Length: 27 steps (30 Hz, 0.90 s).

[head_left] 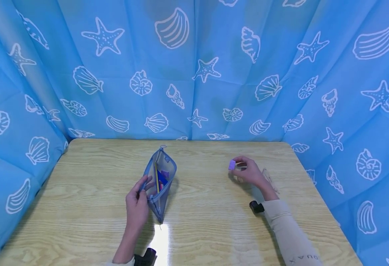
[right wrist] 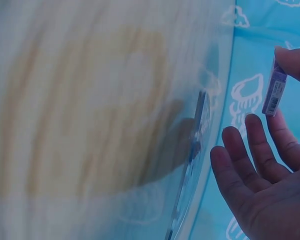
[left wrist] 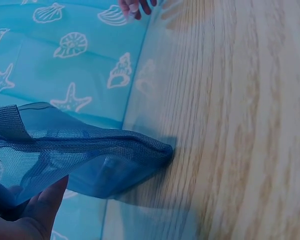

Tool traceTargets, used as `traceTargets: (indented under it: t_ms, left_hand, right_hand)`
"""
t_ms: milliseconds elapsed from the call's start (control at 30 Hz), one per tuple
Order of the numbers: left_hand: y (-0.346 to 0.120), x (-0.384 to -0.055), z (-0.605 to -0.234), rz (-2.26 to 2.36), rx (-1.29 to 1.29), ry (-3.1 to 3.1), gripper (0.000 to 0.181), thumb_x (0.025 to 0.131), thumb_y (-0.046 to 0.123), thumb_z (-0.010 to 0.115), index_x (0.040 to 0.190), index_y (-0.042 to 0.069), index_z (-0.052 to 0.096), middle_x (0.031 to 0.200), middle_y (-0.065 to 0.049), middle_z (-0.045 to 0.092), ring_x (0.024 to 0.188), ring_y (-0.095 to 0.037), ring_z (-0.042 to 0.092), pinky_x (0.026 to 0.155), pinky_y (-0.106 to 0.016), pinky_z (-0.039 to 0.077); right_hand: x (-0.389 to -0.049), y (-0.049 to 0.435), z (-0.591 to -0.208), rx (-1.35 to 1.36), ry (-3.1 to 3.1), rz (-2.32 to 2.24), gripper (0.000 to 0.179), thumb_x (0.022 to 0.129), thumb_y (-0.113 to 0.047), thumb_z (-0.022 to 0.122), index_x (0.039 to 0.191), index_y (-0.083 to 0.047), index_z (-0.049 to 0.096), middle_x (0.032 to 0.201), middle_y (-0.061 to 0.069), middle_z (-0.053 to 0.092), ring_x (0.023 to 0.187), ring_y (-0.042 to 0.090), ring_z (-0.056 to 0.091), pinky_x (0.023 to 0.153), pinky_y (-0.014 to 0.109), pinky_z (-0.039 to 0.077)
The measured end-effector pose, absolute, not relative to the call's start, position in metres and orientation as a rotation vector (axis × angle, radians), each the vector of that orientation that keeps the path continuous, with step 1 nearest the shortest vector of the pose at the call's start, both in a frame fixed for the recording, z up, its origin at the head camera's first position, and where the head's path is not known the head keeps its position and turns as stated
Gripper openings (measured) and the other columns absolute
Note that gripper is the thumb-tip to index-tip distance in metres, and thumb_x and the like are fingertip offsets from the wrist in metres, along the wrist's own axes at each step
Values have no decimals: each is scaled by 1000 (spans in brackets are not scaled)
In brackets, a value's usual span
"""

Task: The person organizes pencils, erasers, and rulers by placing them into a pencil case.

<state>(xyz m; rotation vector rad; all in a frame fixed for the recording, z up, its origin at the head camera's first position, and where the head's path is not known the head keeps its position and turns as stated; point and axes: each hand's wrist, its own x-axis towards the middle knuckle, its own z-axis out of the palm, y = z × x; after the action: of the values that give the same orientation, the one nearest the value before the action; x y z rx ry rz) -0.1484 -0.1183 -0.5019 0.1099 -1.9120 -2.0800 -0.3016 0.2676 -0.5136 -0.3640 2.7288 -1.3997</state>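
My left hand [head_left: 138,203] grips the near left side of a blue mesh zip pouch [head_left: 164,201], its mouth spread wide. Inside lie a long yellow stick-like piece [head_left: 158,181], a dark blue piece [head_left: 163,178] and small pink and purple bits. In the left wrist view, the pouch's woven tab [left wrist: 10,122] and zip edge show above my thumb. Off to the right, my right hand [head_left: 249,171] pinches a small purple block [head_left: 232,165] between thumb and forefinger, above the table. The right wrist view shows a barcode on the block's side [right wrist: 275,92]; the other fingers are spread.
A clear flat piece [head_left: 270,181], its edge dark in the right wrist view, lies on the wooden table [head_left: 201,207] beside my right wrist. Blue curtains [head_left: 194,92] with white shell prints surround the table at the back and both sides.
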Motion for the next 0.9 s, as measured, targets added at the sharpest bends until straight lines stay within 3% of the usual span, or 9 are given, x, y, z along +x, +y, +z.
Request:
traceTargets:
  t_ms: [900]
  left_hand:
    - [-119,-150,-506,-2068,41,-1981,50,101,-10,27,149,-8,41,146,-23,54,129,-40,57,101,-38,58]
  right_hand:
    - [-281,197,-504,-692,2600,-1322,43,85,-12,80,122,0,64,121,16,65,113,36,61,101,53,56]
